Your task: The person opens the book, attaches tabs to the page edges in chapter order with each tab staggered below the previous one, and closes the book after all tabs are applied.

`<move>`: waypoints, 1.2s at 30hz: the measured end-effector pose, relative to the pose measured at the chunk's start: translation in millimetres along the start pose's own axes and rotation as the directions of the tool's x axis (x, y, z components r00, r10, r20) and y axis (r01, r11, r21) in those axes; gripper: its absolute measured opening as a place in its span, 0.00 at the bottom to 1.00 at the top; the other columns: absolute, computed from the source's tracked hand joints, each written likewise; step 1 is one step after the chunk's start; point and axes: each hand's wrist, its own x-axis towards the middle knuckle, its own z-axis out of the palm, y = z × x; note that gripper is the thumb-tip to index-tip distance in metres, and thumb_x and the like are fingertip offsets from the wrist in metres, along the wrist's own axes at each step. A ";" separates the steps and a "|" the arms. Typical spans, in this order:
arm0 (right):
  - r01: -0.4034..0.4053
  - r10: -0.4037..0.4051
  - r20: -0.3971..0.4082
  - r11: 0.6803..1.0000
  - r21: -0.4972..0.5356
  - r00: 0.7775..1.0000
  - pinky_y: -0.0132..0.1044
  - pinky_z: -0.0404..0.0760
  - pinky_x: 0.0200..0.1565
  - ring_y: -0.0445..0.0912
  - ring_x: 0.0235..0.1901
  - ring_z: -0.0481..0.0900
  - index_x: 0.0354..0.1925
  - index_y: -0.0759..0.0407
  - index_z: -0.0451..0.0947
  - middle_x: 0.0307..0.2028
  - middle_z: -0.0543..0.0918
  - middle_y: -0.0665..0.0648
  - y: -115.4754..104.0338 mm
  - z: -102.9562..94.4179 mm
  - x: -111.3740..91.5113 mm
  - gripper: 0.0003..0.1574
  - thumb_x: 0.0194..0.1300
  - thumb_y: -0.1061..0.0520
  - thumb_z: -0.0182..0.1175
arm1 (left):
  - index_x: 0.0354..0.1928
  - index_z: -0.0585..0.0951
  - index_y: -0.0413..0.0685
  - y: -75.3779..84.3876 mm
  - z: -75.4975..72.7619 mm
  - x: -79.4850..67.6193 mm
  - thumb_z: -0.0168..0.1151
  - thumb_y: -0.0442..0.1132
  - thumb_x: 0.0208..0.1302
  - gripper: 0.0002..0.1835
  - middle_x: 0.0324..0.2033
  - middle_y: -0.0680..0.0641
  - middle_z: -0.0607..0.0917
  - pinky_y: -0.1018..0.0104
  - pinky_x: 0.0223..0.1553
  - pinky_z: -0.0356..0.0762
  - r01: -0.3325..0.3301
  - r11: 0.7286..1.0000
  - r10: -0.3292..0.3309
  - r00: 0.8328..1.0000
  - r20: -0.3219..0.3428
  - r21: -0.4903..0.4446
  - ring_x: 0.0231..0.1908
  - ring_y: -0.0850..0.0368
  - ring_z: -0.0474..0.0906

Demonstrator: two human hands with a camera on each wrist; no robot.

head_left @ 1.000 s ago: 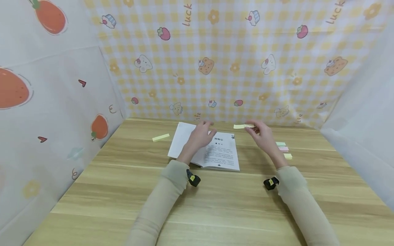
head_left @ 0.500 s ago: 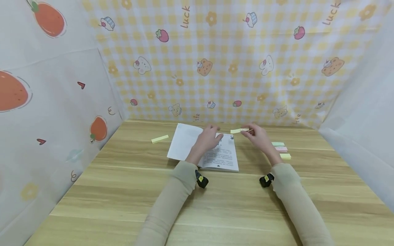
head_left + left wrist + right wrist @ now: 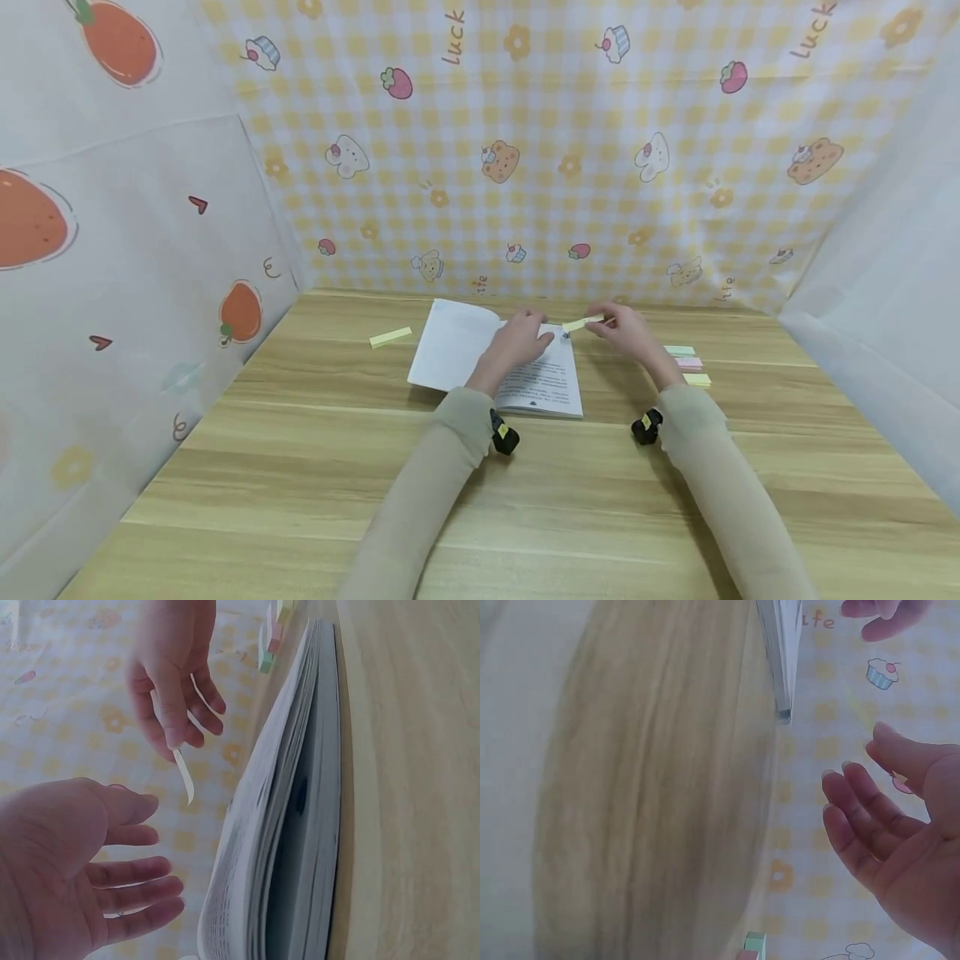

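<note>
An open book (image 3: 543,385) with printed text lies on the wooden table (image 3: 540,508), its left page raised in a curve. My right hand (image 3: 621,330) pinches a pale yellow sticky-note strip (image 3: 574,325) between thumb and index finger, at the book's top right corner in the head view. Above the right page is my left hand (image 3: 517,343), which holds nothing. The left wrist view shows its fingers (image 3: 139,892) extended, apart from the strip and from the book's pages (image 3: 251,825). In the right wrist view the strip is thin and faint beyond the thumb.
A yellow sticky-note pad (image 3: 391,337) lies left of the book. To the right, partly behind the right forearm, are a green pad (image 3: 679,351), a pink pad (image 3: 689,363) and a yellow pad (image 3: 697,380). A checked cloth (image 3: 570,200) hangs along the table's back edge.
My left hand has moved right, from over the left page to over the right page. My right hand has brought the strip left and down to the book's corner, tilting it.
</note>
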 end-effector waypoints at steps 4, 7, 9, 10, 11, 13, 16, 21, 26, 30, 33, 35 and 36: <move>-0.010 0.011 0.027 1.000 -0.023 1.000 0.47 0.83 0.43 0.56 0.43 0.83 0.57 0.66 0.78 0.45 0.84 0.66 0.6 1.2 3.0 0.19 0.74 0.55 0.60 | 0.70 0.73 0.47 0.1 0.3 2.3 0.54 0.47 0.78 0.24 0.67 0.41 0.72 0.52 0.59 0.76 -0.014 0.999 0.013 1.000 0.025 0.029 0.63 0.47 0.73; -0.006 0.008 0.037 0.999 -0.049 0.999 0.47 0.82 0.43 0.56 0.43 0.83 0.55 0.65 0.79 0.44 0.85 0.66 2.6 2.4 4.9 0.18 0.74 0.56 0.60 | 0.71 0.72 0.47 -1.6 2.8 5.7 0.54 0.47 0.77 0.25 0.67 0.41 0.72 0.53 0.60 0.76 -0.018 0.999 0.016 0.999 0.040 0.051 0.63 0.47 0.73; -0.001 0.003 0.041 0.999 -0.054 0.999 0.48 0.82 0.44 0.56 0.43 0.83 0.55 0.65 0.79 0.43 0.85 0.65 4.2 3.1 5.6 0.18 0.74 0.56 0.60 | 0.71 0.72 0.48 -2.9 5.7 8.6 0.54 0.47 0.77 0.25 0.67 0.41 0.72 0.53 0.60 0.76 -0.031 0.997 0.028 0.998 0.050 0.066 0.63 0.47 0.73; 0.002 0.000 0.041 0.998 -0.055 0.999 0.48 0.82 0.43 0.56 0.43 0.83 0.55 0.65 0.80 0.43 0.85 0.65 4.9 3.5 6.0 0.17 0.74 0.56 0.61 | 0.72 0.72 0.48 -3.7 7.4 10.2 0.54 0.47 0.77 0.25 0.67 0.41 0.72 0.53 0.60 0.76 -0.038 0.996 0.034 0.998 0.055 0.076 0.63 0.48 0.73; 0.006 -0.004 0.040 0.998 -0.056 0.999 0.48 0.81 0.43 0.56 0.42 0.83 0.54 0.65 0.80 0.42 0.86 0.65 5.5 3.9 6.5 0.17 0.74 0.56 0.61 | 0.72 0.72 0.49 -4.3 8.8 11.6 0.54 0.47 0.77 0.25 0.67 0.41 0.72 0.54 0.60 0.76 -0.046 0.995 0.041 0.997 0.060 0.085 0.63 0.48 0.73; 0.020 -0.018 0.041 0.998 -0.055 0.999 0.47 0.80 0.42 0.55 0.41 0.82 0.54 0.66 0.80 0.41 0.85 0.65 6.6 4.6 7.6 0.17 0.73 0.56 0.61 | 0.71 0.72 0.50 -4.7 11.5 14.0 0.55 0.47 0.77 0.25 0.67 0.41 0.71 0.54 0.60 0.75 -0.060 0.994 0.053 0.996 0.069 0.096 0.63 0.48 0.73; 0.038 -0.036 0.041 0.998 -0.059 0.999 0.45 0.79 0.40 0.54 0.39 0.81 0.53 0.66 0.80 0.39 0.85 0.64 8.1 5.8 9.5 0.16 0.72 0.57 0.62 | 0.71 0.73 0.50 -4.8 15.3 17.3 0.55 0.46 0.77 0.24 0.68 0.41 0.71 0.53 0.61 0.75 -0.074 0.992 0.066 0.995 0.080 0.100 0.64 0.47 0.72; 0.037 -0.035 0.046 0.998 -0.047 0.998 0.43 0.77 0.39 0.54 0.38 0.80 0.53 0.66 0.80 0.38 0.84 0.63 8.4 7.0 10.2 0.15 0.72 0.58 0.62 | 0.68 0.75 0.49 -5.3 20.9 21.1 0.55 0.43 0.76 0.22 0.65 0.42 0.73 0.55 0.61 0.74 -0.084 0.988 0.072 0.993 0.092 0.132 0.63 0.49 0.71; 0.036 -0.033 0.052 0.998 -0.060 0.998 0.47 0.78 0.42 0.56 0.41 0.80 0.53 0.66 0.80 0.40 0.84 0.65 6.7 7.4 10.7 0.16 0.72 0.58 0.61 | 0.67 0.77 0.50 -4.9 23.4 22.9 0.55 0.42 0.75 0.21 0.63 0.43 0.75 0.56 0.62 0.73 -0.086 0.981 0.071 0.993 0.095 0.171 0.63 0.49 0.71; 0.042 -0.037 0.062 0.996 -0.080 0.997 0.48 0.79 0.42 0.55 0.39 0.80 0.53 0.67 0.80 0.39 0.84 0.66 3.9 7.6 11.0 0.16 0.72 0.59 0.62 | 0.68 0.77 0.52 -2.6 23.6 21.7 0.55 0.42 0.75 0.22 0.64 0.43 0.74 0.54 0.64 0.71 -0.086 0.976 0.067 0.993 0.101 0.202 0.65 0.48 0.69; 0.040 -0.034 0.072 0.995 -0.089 0.997 0.44 0.78 0.38 0.53 0.35 0.79 0.52 0.67 0.80 0.37 0.84 0.65 2.7 7.8 11.5 0.15 0.71 0.59 0.62 | 0.69 0.76 0.53 -0.3 23.0 20.0 0.55 0.42 0.75 0.22 0.64 0.42 0.74 0.54 0.64 0.70 -0.086 0.970 0.062 0.992 0.111 0.228 0.64 0.47 0.68; 0.040 -0.033 0.074 0.995 -0.088 0.997 0.42 0.77 0.36 0.51 0.33 0.79 0.52 0.67 0.81 0.36 0.84 0.65 2.7 8.0 12.0 0.15 0.71 0.60 0.63 | 0.69 0.76 0.53 1.2 22.7 19.2 0.55 0.42 0.75 0.22 0.63 0.41 0.74 0.54 0.63 0.71 -0.089 0.966 0.062 0.991 0.117 0.244 0.63 0.48 0.68; 0.040 -0.033 0.073 0.995 -0.090 0.997 0.41 0.76 0.36 0.51 0.33 0.78 0.51 0.67 0.81 0.35 0.84 0.64 3.0 8.2 12.4 0.14 0.71 0.60 0.63 | 0.69 0.76 0.54 2.0 22.6 18.9 0.55 0.43 0.75 0.22 0.63 0.41 0.74 0.53 0.63 0.71 -0.090 0.964 0.061 0.991 0.120 0.250 0.63 0.48 0.68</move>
